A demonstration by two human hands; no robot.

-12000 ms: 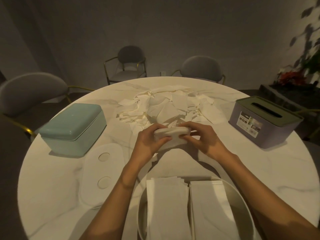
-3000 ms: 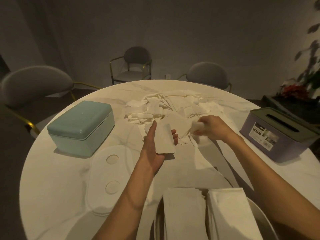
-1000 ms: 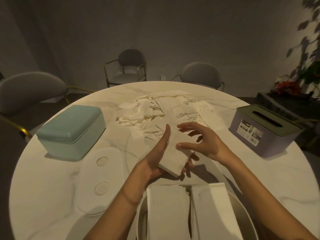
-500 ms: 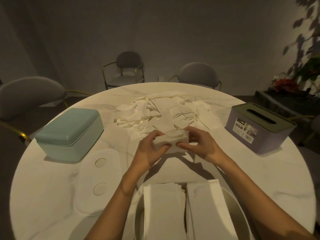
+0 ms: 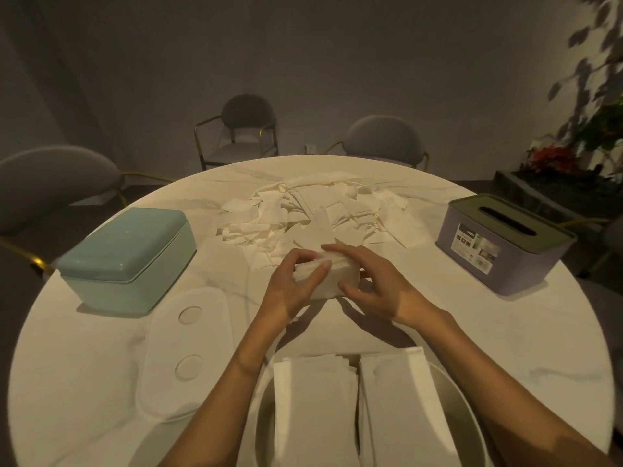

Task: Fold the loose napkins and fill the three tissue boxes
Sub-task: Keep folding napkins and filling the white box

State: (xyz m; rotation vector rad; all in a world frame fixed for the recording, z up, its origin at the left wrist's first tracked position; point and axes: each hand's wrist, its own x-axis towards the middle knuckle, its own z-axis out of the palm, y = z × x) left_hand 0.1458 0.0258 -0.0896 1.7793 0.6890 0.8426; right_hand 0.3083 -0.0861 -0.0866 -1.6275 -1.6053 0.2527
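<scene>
While both hands hold it above the table [image 5: 505,348] centre, the folded napkin bundle [image 5: 325,276] sits between them: left hand [image 5: 291,288] curled round its near left end with the thumb on top, right hand [image 5: 374,288] pinching the right end, fingers laid across the upper edge. Loose napkins [image 5: 320,217], at 12 o'clock from the bundle: an unsorted heap, many left to fold. White box [image 5: 451,416], at 6 o'clock, open, holding two rows of folded napkins [image 5: 315,409]; its white lid [image 5: 187,352] lies flat at 8 o'clock. Teal box [image 5: 126,254], at 10 o'clock, lid closed. Purple box [image 5: 502,247], at 2 o'clock, slotted green top in place. Risks, as judged: thin sheets may slide apart if the pinch slackens at either end; an uneven fold would make the bundle sit crooked in the white box, where both rows already stand at or above the rim; a sleeve or wrist passing over the heap could scatter it.
</scene>
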